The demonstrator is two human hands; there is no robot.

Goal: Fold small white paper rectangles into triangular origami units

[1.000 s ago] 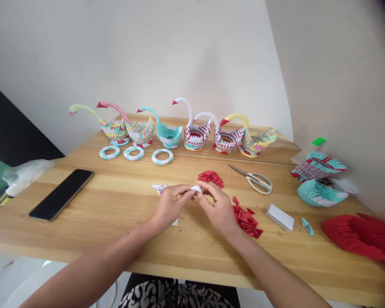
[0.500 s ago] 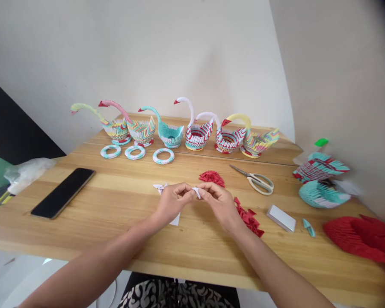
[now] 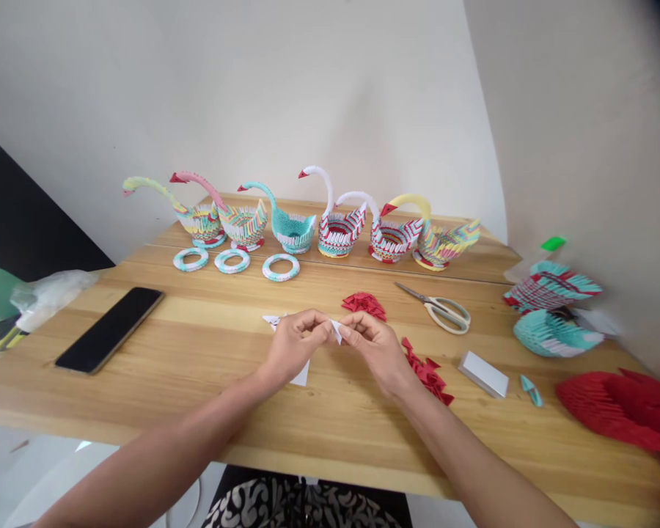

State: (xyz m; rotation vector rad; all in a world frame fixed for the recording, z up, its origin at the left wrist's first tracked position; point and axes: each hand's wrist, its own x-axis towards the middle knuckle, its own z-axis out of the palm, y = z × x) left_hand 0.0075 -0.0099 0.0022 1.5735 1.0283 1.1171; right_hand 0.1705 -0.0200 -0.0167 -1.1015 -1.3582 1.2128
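Both hands meet over the middle of the wooden worktop [image 3: 198,352], well in from its near edge, which runs across the bottom of the view. The left hand [image 3: 294,345] and the right hand [image 3: 377,345] each pinch one end of a small folded white paper piece [image 3: 336,329], fingertips closed on it in a tight grip, held just above the wood. Another white scrap [image 3: 301,374] lies under the left hand, and a small white folded bit [image 3: 273,320] sits just beyond it. Bare wood lies open to the left as far as a black phone [image 3: 108,329] near the left edge, where a clear plastic bag [image 3: 47,292] hangs off the corner. To the right the room is tighter: red folded pieces [image 3: 427,372] touch the right wrist, a second red heap [image 3: 364,303] lies just past the hands, then scissors [image 3: 440,308], a white block [image 3: 483,373] and a large red paper form [image 3: 621,411] at the right edge. Along the far edge stands a row of paper swans [image 3: 308,224], their hollow bodies showing nothing inside, with three paper rings [image 3: 234,262] in front.
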